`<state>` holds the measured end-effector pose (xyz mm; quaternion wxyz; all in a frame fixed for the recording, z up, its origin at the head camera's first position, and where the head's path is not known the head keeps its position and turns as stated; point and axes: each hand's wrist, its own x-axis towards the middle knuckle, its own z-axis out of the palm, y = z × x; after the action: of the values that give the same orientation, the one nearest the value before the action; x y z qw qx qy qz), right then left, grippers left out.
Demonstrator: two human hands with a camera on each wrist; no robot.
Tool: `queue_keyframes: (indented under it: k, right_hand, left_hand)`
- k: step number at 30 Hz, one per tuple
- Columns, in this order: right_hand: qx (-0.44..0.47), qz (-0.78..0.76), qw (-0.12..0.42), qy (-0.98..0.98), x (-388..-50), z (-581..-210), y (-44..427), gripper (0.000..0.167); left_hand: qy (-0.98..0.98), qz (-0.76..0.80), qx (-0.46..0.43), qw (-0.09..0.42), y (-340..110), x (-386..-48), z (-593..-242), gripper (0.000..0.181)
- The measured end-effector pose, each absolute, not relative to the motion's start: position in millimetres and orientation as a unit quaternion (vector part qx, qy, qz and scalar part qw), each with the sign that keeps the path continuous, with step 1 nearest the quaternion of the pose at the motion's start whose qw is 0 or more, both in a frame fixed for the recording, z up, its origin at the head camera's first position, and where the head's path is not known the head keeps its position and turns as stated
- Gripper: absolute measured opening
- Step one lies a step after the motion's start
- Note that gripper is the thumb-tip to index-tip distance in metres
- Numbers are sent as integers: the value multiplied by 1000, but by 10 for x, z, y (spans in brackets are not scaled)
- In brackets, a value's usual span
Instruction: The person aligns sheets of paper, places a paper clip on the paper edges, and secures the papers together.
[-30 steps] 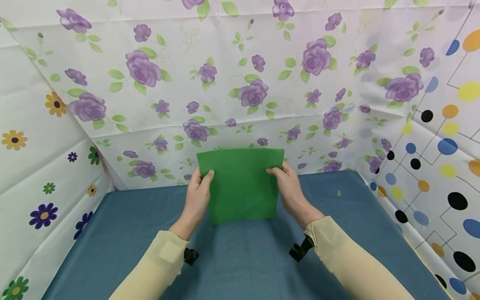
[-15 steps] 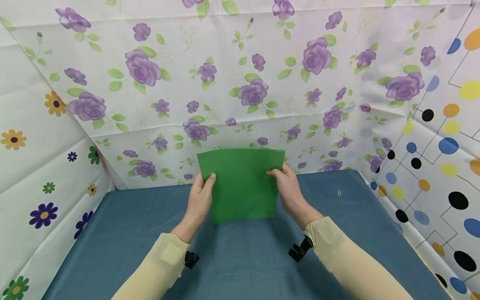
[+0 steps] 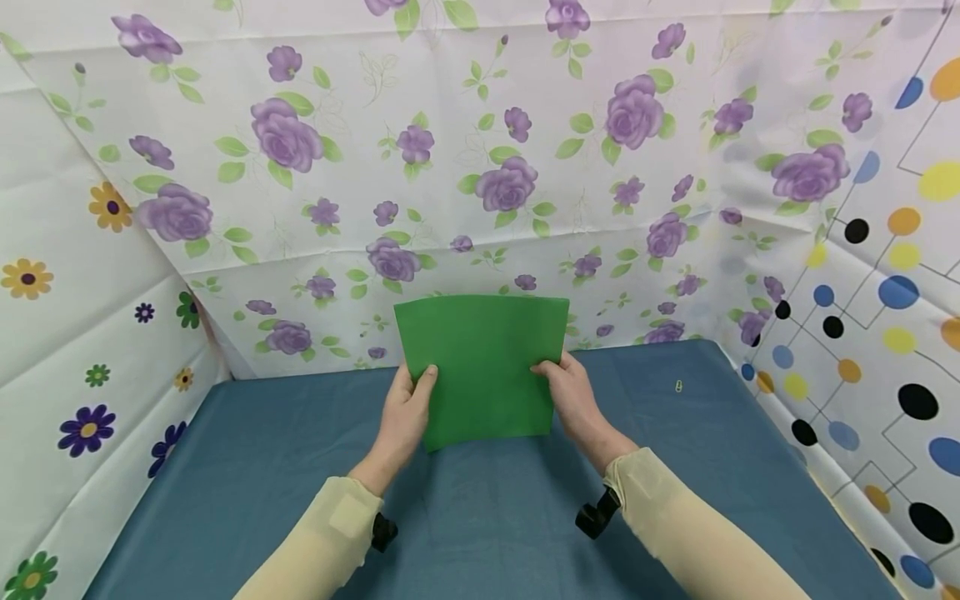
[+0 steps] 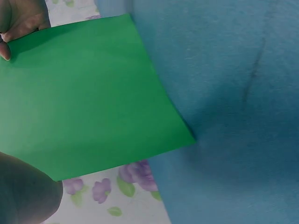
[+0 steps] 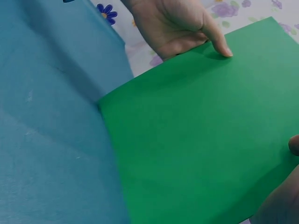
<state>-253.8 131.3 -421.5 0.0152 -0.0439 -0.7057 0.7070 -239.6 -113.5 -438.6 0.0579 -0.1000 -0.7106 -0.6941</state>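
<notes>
A plain green sheet (image 3: pixel 487 367), slightly bowed along its top, stands nearly upright between both hands; whether it is paper or thin foam I cannot tell. My left hand (image 3: pixel 402 412) pinches its left edge, thumb on the near face and fingers behind. On the opposite edge my right hand (image 3: pixel 577 400) grips in the same way, the thumb in front. In the left wrist view the sheet's lower edge (image 4: pixel 163 93) meets or hovers just over the blue cloth. The right wrist view shows the left hand (image 5: pixel 180 28) on the sheet's edge. The fingers behind the sheet are hidden.
Blue cloth (image 3: pixel 285 483) covers the table. A small yellowish paper clip (image 3: pixel 678 386) lies at the back right. Behind rises a floral sheet wall (image 3: pixel 450 150), with patterned walls on the left (image 3: pixel 60 350) and right (image 3: pixel 885 350).
Both hands have slid a little lower along the sheet's side edges, while the sheet itself has stayed almost in place. The paper clip has not moved.
</notes>
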Motion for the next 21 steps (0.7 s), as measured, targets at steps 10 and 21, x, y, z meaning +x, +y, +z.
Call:
queue_keyframes:
  k: [10, 21]
  right_hand:
    - [-31, 711, 20, -703, -2526, -4253, 1337, 24]
    - [-40, 708, 17, -705, -2502, -4369, 1343, 24]
  left_hand:
    - [-716, -685, -115, 67, -1129, -2423, -4374, 39]
    - [-724, -679, -106, 56, -1113, -2426, -4479, 40]
